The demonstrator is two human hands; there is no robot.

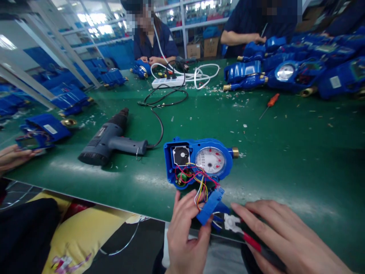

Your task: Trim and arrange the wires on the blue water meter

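The meter (201, 160) lies open on the table (137, 198), with its dial (212, 156) in place. Work looks partway done: wires (201, 186) spill from the meter's uncovered compartment (168, 163) and remain untucked. On the meter's near side, the left hand (188, 232) has its fingers clamped on a blue block (210, 207), joined by wires but outside the meter. The right hand's (281, 228) fingers close around pliers (251, 240), their head beside the block; whether they grip anything, I cannot tell.
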